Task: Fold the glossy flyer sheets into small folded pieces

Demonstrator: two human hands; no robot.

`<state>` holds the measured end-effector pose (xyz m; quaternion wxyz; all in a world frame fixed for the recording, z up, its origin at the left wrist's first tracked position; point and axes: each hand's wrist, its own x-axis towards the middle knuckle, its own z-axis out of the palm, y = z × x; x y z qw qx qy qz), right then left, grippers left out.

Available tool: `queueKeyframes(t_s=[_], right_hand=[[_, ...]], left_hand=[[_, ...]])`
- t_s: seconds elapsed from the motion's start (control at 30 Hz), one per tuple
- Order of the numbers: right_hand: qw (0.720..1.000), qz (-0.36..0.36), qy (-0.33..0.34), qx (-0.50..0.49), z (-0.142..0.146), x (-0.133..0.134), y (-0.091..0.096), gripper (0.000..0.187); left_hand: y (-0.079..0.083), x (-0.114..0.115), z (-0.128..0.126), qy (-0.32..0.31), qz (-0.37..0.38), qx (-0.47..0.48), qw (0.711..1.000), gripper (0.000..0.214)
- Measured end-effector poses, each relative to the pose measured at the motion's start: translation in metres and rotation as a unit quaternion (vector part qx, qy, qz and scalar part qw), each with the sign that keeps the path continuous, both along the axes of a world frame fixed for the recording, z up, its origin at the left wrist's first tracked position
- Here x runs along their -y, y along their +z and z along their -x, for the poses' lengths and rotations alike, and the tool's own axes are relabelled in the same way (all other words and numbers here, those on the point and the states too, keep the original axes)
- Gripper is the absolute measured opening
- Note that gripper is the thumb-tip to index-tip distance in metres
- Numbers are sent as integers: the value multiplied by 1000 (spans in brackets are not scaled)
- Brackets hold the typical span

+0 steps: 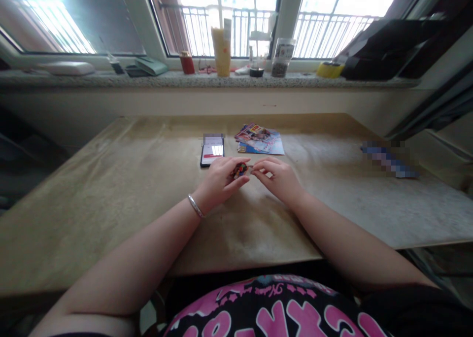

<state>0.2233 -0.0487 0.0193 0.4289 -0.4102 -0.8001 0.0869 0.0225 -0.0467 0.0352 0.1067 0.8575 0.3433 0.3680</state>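
My left hand (222, 178) is curled around a small multicoloured object (241, 169) with dark, red, orange and green patches; its exact kind is too small to make out. Close by on the right, the thumb and fingertips of my right hand (275, 176) are pinched together at the object's right side. Whatever sits between those fingertips is too tiny to name. Just beyond my left hand, a phone (213, 151) with a lit screen lies on the table. A small pile of colourful printed booklets (260, 140) rests past both hands.
The table (121, 194) has a tan cover. A blurred blue item (389, 160) lies at its right. Along the granite sill (155, 82) stand a red jar (186, 63), a tall yellow cup (222, 53), a clear container (283, 58) and yellow tape (330, 70).
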Motion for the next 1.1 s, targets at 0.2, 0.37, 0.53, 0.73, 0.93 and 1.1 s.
queueKeyframes(t_s=[0.2,0.37,0.53,0.73,0.93,1.1], right_hand=[[999,10,6,-46,2,-1,-2,8],[999,-2,3,-43,4,0,-2,7],[999,-33,-10,-1,5,5,1,10],[999,-39,-25,15,6,6,3,13],[999,-43,-24,9,6,4,2,11],[998,-62,-18,7,5,3,2,7]], left_hand=[[-5,-1,-6,26,-6,15,1000,27],[-5,-1,-7,37,17,37,998,25],[-7,-1,-6,33,22,37,999,27],[-8,-2,-7,19,14,48,999,40],[-7,-1,-8,10,10,101,995,26],[-8,-1,-9,54,14,134,989,16]])
